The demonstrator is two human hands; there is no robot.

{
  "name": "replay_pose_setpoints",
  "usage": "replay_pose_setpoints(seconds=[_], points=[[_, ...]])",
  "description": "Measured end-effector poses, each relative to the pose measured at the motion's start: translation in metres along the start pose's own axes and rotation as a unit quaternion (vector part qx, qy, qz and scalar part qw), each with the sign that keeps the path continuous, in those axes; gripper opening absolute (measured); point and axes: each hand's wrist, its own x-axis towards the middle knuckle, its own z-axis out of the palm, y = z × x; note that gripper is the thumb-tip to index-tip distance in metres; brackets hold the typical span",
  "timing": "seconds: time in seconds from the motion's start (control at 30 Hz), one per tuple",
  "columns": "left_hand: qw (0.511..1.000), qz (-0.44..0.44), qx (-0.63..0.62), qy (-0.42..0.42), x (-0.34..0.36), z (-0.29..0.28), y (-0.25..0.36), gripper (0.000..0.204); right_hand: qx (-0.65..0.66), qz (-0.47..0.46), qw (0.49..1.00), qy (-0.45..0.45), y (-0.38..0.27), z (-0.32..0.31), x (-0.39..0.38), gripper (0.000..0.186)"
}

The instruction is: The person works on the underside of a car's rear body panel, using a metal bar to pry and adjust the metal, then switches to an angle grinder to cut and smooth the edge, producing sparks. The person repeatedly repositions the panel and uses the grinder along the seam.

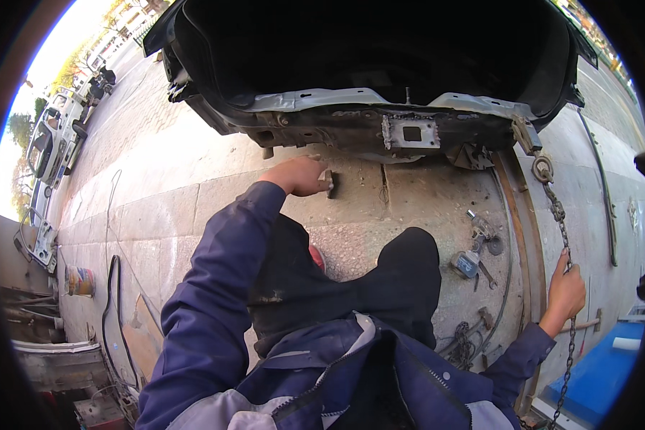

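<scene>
The right hand (567, 292) had its fingers clamped around the chain (558, 211), which extended far of them toward the metal clamp (529, 136) and near past the wrist, while the left hand (301, 175) had its fingers closed on a small block (330, 185) protruding rightward.

Person wears a navy-blue long-sleeved fabric work jacket (218, 265) w/ lt.-grey fabric panels (206, 411) on the upper sleeves, a dark toothed zip (431, 374) along the front edges & a small pale round snap (446, 375). Black fabric trousers (411, 261), w/ a pale dusty smear (269, 298) on the L leg. Red shoe (317, 256), prob. pale-edged, mostly hidden. L hand (303, 176) & R hand (567, 289) bare.
</scene>
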Motion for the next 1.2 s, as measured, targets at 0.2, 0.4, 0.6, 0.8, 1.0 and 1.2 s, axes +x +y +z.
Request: replay_pose_setpoints(seconds=[0.2,0.4,0.6,0.8,1.0,1.2], points=[[0.997,-0.005,-0.033,0.070,-0.003,0.021,-0.006,0.083,0.015,-0.022,0.999,0.018,0.004,-0.001,-0.003,0.076],[0.972,-0.152,-0.103,0.147,0.019,0.047,-0.061,0.091,0.069,-0.108,0.991,-0.030,0.021,-0.001,0.018,0.071],[0.924,-0.206,-0.123,0.298,0.051,0.039,-0.073,0.094,0.124,-0.088,0.986,-0.066,0.025,0.001,0.024,0.064],[0.921,-0.201,-0.123,0.311,0.058,0.035,-0.068,0.096,0.079,-0.069,0.993,-0.060,0.013,-0.010,0.015,0.062],[0.931,-0.169,-0.131,0.297,0.048,0.034,-0.066,0.090,0.048,-0.056,0.995,-0.060,0.009,-0.010,0.015,0.061],[0.937,-0.163,-0.152,0.271,0.034,0.033,-0.070,0.085,0.037,-0.060,0.995,-0.068,0.012,0.001,0.020,0.065]])
